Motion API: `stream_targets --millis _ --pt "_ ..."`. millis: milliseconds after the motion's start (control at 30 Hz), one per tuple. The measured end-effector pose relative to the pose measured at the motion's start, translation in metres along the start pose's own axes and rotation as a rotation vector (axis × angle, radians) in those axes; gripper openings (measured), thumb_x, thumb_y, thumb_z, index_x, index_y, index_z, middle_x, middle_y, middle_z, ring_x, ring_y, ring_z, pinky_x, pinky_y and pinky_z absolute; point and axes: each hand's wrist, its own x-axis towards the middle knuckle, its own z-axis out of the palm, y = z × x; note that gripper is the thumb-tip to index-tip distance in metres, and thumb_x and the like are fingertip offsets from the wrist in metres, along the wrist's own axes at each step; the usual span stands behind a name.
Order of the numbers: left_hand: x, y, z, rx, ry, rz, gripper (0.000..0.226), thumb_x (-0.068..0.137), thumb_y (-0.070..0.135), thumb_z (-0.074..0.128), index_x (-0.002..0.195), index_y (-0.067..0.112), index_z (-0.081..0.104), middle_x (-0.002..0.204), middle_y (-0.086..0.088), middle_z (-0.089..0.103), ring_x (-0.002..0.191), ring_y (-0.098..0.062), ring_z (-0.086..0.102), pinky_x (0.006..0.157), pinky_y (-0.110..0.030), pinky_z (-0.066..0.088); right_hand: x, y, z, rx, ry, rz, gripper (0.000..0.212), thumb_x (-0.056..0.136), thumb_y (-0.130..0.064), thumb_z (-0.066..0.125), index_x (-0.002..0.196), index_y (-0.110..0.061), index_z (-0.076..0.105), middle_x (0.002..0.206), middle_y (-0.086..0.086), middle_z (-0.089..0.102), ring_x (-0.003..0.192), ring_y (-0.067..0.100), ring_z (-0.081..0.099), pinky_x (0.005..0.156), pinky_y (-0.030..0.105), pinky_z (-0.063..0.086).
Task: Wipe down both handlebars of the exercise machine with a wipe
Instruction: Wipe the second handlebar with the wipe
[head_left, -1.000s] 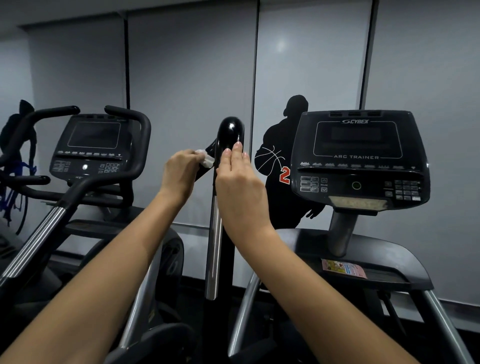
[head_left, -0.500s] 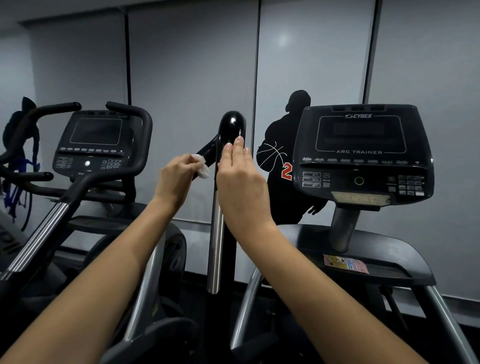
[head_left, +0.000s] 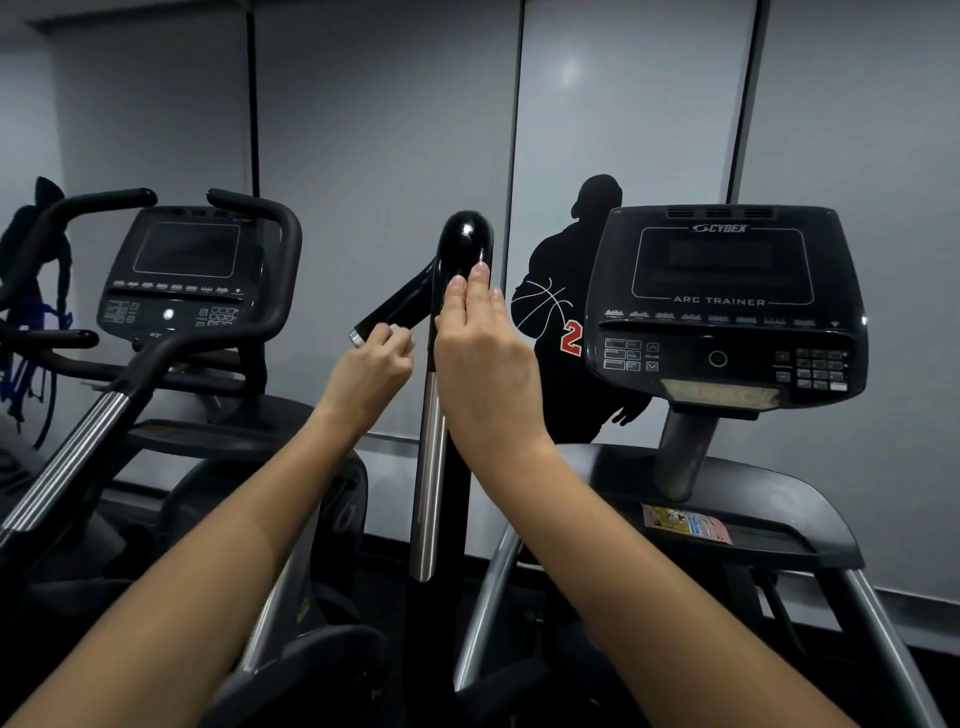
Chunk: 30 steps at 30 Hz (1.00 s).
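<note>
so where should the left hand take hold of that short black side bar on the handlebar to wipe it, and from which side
Wrap the left hand and its wipe around the middle of the side bar, coming from below and the left. The bar is a slim round tube slanting down-left from the upright handlebar to a free metal-capped end, so a closed grip can slide along it. The right hand rests flat on the upright.

Handlebar (head_left: 464, 244) centre — console (head_left: 722, 306) to its right, second machine (head_left: 187, 270) left, wall (head_left: 379, 130) apparently just behind.
</note>
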Motion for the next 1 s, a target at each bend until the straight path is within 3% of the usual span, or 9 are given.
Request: stream_targets --millis 100,200,300,433,500,700,833,1000 --pt "-0.015 -0.009 0.001 -0.092 -0.019 -0.068 0.044 0.05 -0.017 0.078 0.089 0.0 0.067 0.086 -0.011 0.062 0.074 -0.029 0.06 0.036 -0.032 0.051 0.003 -0.001 0.001 0.011 0.021 -0.012 0.038 0.076 -0.004 0.052 0.111 0.003 0.066 0.115 0.024 0.064 0.096 0.029 0.068 0.069 0.026 0.059" --pt "0.004 -0.018 -0.016 -0.27 0.129 -0.173 0.02 0.075 0.0 0.068 0.092 0.008 0.069 0.103 -0.009 0.065 0.085 -0.034 0.06 0.05 -0.04 0.053 0.005 -0.003 0.001 0.026 0.055 -0.013 0.052 0.076 -0.004 0.027 0.107 0.002 0.068 0.11 0.023 0.066 0.091 0.03 0.07 0.063 0.026 0.059" --pt "0.041 -0.022 -0.028 -0.322 0.17 -0.118 0.018 0.079 0.008 0.066 0.096 0.009 0.069 0.106 -0.007 0.067 0.087 -0.032 0.064 0.065 -0.037 0.053 0.004 -0.004 0.004 -0.004 0.096 -0.025 0.052 0.076 -0.002 0.026 0.107 0.002 0.068 0.11 0.023 0.066 0.092 0.03 0.07 0.065 0.026 0.059" --pt "0.054 -0.016 -0.009 -0.295 0.037 -0.189 0.029 0.089 0.013 0.057 0.117 0.014 0.06 0.106 -0.002 0.068 0.082 -0.035 0.066 0.064 -0.035 0.048 0.005 -0.003 0.003 -0.025 0.102 -0.018 0.052 0.076 -0.003 0.027 0.106 -0.001 0.069 0.109 0.02 0.068 0.091 0.027 0.07 0.063 0.024 0.057" --pt "0.039 -0.015 -0.002 -0.306 0.059 -0.221 0.038 0.088 0.009 0.059 0.125 0.015 0.057 0.112 -0.003 0.068 0.078 -0.038 0.067 0.064 -0.039 0.051 0.005 -0.003 0.003 -0.022 0.107 -0.026 0.052 0.076 -0.003 0.027 0.106 -0.001 0.07 0.109 0.02 0.068 0.091 0.027 0.07 0.065 0.024 0.057" --pt "0.004 -0.022 -0.004 -0.344 0.104 -0.229 0.044 0.075 -0.009 0.064 0.117 0.006 0.064 0.111 -0.014 0.069 0.078 -0.042 0.068 0.066 -0.05 0.057 0.004 -0.003 0.001 -0.016 0.111 -0.022 0.053 0.077 -0.004 0.025 0.106 0.001 0.069 0.109 0.023 0.067 0.09 0.029 0.07 0.068 0.026 0.057" --pt "0.032 -0.021 -0.013 -0.345 0.134 -0.306 0.027 0.086 0.007 0.057 0.113 0.007 0.058 0.091 -0.015 0.07 0.075 -0.04 0.065 0.064 -0.042 0.052 0.005 -0.003 0.002 -0.033 0.128 -0.021 0.051 0.077 -0.003 0.026 0.106 0.002 0.068 0.109 0.024 0.067 0.09 0.03 0.07 0.072 0.027 0.058" --pt "0.066 -0.012 -0.009 -0.325 0.025 -0.241 0.017 0.088 0.017 0.055 0.101 0.009 0.063 0.093 -0.006 0.069 0.081 -0.034 0.063 0.062 -0.029 0.039 0.005 -0.002 0.005 -0.012 0.133 -0.018 0.051 0.077 -0.003 0.027 0.106 0.001 0.069 0.109 0.023 0.067 0.09 0.029 0.07 0.067 0.026 0.059"
